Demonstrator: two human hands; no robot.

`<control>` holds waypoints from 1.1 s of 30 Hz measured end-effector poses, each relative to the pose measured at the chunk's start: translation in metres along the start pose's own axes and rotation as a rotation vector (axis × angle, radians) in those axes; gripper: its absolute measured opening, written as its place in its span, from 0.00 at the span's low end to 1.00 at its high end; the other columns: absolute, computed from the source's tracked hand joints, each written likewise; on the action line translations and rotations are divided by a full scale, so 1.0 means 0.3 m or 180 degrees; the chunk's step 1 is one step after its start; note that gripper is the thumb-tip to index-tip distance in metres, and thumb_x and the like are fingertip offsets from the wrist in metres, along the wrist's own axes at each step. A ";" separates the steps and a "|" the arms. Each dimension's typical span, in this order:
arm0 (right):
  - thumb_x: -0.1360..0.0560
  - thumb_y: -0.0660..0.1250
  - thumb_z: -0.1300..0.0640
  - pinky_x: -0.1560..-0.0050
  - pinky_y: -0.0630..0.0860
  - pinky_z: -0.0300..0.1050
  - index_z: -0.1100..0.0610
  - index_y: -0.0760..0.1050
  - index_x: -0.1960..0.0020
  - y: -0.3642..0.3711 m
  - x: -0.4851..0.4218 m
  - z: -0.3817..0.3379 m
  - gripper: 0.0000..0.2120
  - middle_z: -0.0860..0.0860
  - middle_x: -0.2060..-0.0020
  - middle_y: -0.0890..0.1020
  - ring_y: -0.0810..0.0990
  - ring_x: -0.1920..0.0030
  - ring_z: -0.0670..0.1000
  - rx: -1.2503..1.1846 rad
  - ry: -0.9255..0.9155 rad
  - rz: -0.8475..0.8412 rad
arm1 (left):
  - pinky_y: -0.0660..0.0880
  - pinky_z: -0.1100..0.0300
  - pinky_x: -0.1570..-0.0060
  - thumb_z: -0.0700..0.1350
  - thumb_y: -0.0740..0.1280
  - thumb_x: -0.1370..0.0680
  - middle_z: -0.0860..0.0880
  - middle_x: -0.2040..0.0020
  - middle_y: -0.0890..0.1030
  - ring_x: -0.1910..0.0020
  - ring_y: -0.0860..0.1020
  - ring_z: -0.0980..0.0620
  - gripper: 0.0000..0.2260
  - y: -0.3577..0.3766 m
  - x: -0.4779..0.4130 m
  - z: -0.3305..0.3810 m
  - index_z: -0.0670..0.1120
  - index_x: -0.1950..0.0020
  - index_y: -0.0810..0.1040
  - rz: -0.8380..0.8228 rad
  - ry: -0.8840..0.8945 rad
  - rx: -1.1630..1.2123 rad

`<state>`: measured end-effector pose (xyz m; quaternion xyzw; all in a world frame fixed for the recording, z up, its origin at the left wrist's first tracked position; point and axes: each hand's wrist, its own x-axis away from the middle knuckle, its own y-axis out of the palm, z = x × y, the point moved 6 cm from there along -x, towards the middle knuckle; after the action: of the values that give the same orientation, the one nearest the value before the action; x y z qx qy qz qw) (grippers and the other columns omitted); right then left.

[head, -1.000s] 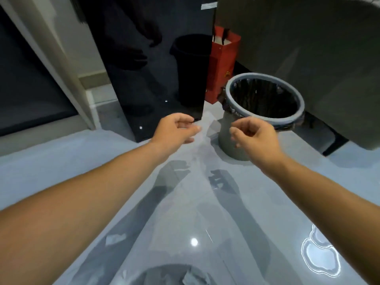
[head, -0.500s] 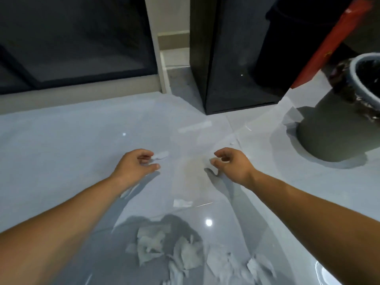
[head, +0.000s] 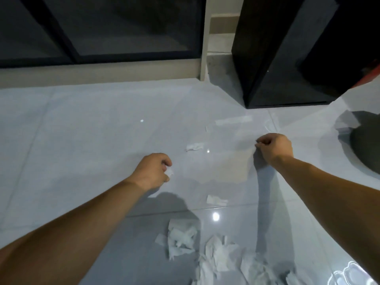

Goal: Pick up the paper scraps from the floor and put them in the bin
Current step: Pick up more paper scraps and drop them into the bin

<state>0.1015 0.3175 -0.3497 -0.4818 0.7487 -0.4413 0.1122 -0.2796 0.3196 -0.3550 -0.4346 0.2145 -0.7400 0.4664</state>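
Both hands lower, left hand (head: pixel 153 171) now pinching scrap (head: pixel 169 172)

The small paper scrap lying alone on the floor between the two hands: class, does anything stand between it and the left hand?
Nothing visible does. The small scrap lies alone on the bare floor, up and to the right of the left hand, with only shiny tile between them. That hand already pinches a bit of paper in its fingers.
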 end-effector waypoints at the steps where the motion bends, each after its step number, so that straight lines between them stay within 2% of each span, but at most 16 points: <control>1: 0.26 0.71 0.61 0.48 0.72 0.40 0.53 0.83 0.56 0.007 0.008 -0.006 0.05 0.52 0.56 0.84 0.81 0.50 0.55 -0.0031 -0.0038 -0.0066 | 0.71 0.67 0.60 0.36 0.79 0.36 0.51 0.61 0.78 0.62 0.77 0.53 0.15 0.003 -0.003 0.007 0.50 0.55 0.81 0.0009 0.0001 0.0002; 3: 0.25 0.70 0.62 0.48 0.73 0.40 0.52 0.83 0.60 0.026 0.025 -0.027 0.08 0.50 0.58 0.84 0.81 0.53 0.53 -0.0017 -0.0144 -0.0229 | 0.70 0.71 0.65 0.35 0.79 0.36 0.53 0.65 0.78 0.66 0.76 0.57 0.13 0.005 -0.005 0.023 0.50 0.60 0.82 0.0060 -0.0034 0.0132; 5: 0.26 0.72 0.61 0.52 0.75 0.39 0.53 0.84 0.60 0.046 0.027 -0.063 0.06 0.48 0.60 0.84 0.81 0.57 0.50 -0.0120 -0.0239 -0.0368 | 0.70 0.70 0.66 0.36 0.78 0.35 0.55 0.68 0.79 0.69 0.76 0.60 0.12 -0.002 -0.023 0.056 0.52 0.64 0.81 0.0190 -0.0015 0.0342; 7: 0.27 0.74 0.60 0.58 0.74 0.36 0.55 0.83 0.58 0.053 0.013 -0.115 0.02 0.45 0.63 0.84 0.81 0.61 0.45 -0.0499 -0.0267 -0.0306 | 0.68 0.74 0.69 0.37 0.78 0.33 0.55 0.70 0.79 0.71 0.76 0.61 0.10 -0.021 -0.051 0.106 0.51 0.66 0.81 0.0363 0.0050 0.0433; 11: 0.26 0.72 0.63 0.67 0.75 0.33 0.58 0.82 0.55 0.029 -0.057 -0.205 0.02 0.48 0.67 0.81 0.78 0.67 0.46 -0.1512 0.0031 -0.0031 | 0.68 0.77 0.74 0.36 0.76 0.32 0.49 0.68 0.83 0.71 0.80 0.53 0.07 -0.046 -0.122 0.201 0.47 0.62 0.83 0.0534 0.0177 0.0605; 13: 0.26 0.73 0.63 0.67 0.77 0.33 0.58 0.82 0.56 -0.004 -0.096 -0.213 0.01 0.50 0.67 0.82 0.79 0.68 0.46 -0.1989 0.0236 0.0038 | 0.70 0.74 0.71 0.34 0.75 0.33 0.47 0.62 0.84 0.67 0.81 0.50 0.08 -0.045 -0.148 0.224 0.45 0.58 0.84 0.0573 0.0171 0.0760; 16: 0.27 0.74 0.62 0.62 0.80 0.37 0.55 0.82 0.60 -0.042 -0.128 -0.178 0.04 0.52 0.63 0.84 0.82 0.63 0.49 -0.2230 0.0368 -0.0043 | 0.72 0.67 0.57 0.35 0.77 0.32 0.48 0.54 0.82 0.56 0.80 0.52 0.13 -0.023 -0.171 0.239 0.43 0.49 0.84 0.0570 0.0132 0.0911; 18: 0.28 0.75 0.62 0.60 0.80 0.39 0.55 0.82 0.60 -0.046 -0.139 -0.151 0.05 0.53 0.63 0.84 0.82 0.63 0.50 -0.2130 0.0383 -0.0084 | 0.72 0.67 0.55 0.35 0.77 0.32 0.49 0.52 0.82 0.54 0.79 0.53 0.16 0.001 -0.182 0.237 0.43 0.46 0.83 0.0532 0.0121 0.0933; 20: 0.29 0.76 0.62 0.60 0.80 0.39 0.54 0.83 0.61 -0.022 -0.150 -0.154 0.05 0.52 0.64 0.84 0.81 0.64 0.50 -0.1889 0.0361 -0.0140 | 0.71 0.70 0.58 0.36 0.78 0.33 0.49 0.52 0.81 0.55 0.78 0.54 0.17 0.019 -0.195 0.237 0.43 0.45 0.83 0.0518 0.0131 0.0916; 23: 0.29 0.76 0.62 0.67 0.78 0.35 0.53 0.82 0.61 0.067 -0.158 -0.218 0.06 0.51 0.63 0.84 0.81 0.66 0.47 -0.1401 0.0111 -0.0307 | 0.72 0.66 0.57 0.36 0.78 0.33 0.50 0.57 0.81 0.60 0.79 0.53 0.15 0.035 -0.210 0.248 0.43 0.48 0.84 0.0410 0.0169 0.0697; 25: 0.29 0.76 0.63 0.60 0.80 0.38 0.55 0.81 0.56 0.134 -0.162 -0.272 0.06 0.53 0.57 0.84 0.82 0.61 0.50 -0.1200 -0.0098 -0.0434 | 0.73 0.66 0.58 0.37 0.79 0.33 0.49 0.60 0.82 0.62 0.79 0.53 0.12 0.041 -0.215 0.250 0.44 0.51 0.85 0.0368 0.0124 0.0583; 27: 0.30 0.77 0.62 0.49 0.76 0.41 0.58 0.79 0.46 0.174 -0.175 -0.316 0.14 0.52 0.51 0.80 0.80 0.53 0.51 -0.0868 -0.0334 -0.0516 | 0.73 0.67 0.61 0.38 0.79 0.33 0.50 0.62 0.82 0.63 0.79 0.54 0.10 0.042 -0.221 0.247 0.45 0.54 0.85 0.0361 0.0084 0.0560; 28: 0.30 0.77 0.60 0.47 0.74 0.41 0.58 0.79 0.44 0.187 -0.184 -0.330 0.16 0.52 0.49 0.78 0.78 0.52 0.51 -0.0476 -0.0457 -0.0463 | 0.72 0.71 0.65 0.39 0.79 0.33 0.51 0.63 0.82 0.65 0.79 0.55 0.09 0.041 -0.226 0.238 0.45 0.55 0.85 0.0361 0.0057 0.0595; 30: 0.29 0.76 0.58 0.49 0.72 0.41 0.58 0.81 0.47 0.195 -0.182 -0.347 0.11 0.53 0.52 0.79 0.77 0.54 0.52 0.0051 -0.0623 -0.0356 | 0.69 0.76 0.70 0.39 0.79 0.33 0.53 0.65 0.81 0.67 0.78 0.59 0.07 0.040 -0.232 0.224 0.46 0.58 0.85 0.0355 -0.0013 0.0707; 32: 0.26 0.73 0.60 0.52 0.74 0.42 0.57 0.82 0.56 0.201 -0.167 -0.342 0.00 0.52 0.58 0.81 0.78 0.58 0.52 0.0209 -0.0621 -0.0362 | 0.70 0.73 0.66 0.40 0.79 0.33 0.54 0.64 0.81 0.65 0.79 0.58 0.06 0.037 -0.237 0.221 0.47 0.59 0.84 0.0312 -0.0079 0.0773; 33: 0.26 0.72 0.60 0.53 0.75 0.43 0.56 0.82 0.59 0.203 -0.160 -0.341 0.04 0.52 0.60 0.82 0.78 0.60 0.51 0.0268 -0.0616 -0.0387 | 0.71 0.70 0.62 0.41 0.79 0.32 0.55 0.63 0.80 0.62 0.79 0.57 0.06 0.034 -0.240 0.222 0.47 0.59 0.83 0.0264 -0.0105 0.0785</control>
<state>0.0274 0.4223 -0.3491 -0.5615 0.6846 -0.4297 0.1772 -0.2049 0.3839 -0.3589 -0.3768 0.1320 -0.7336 0.5499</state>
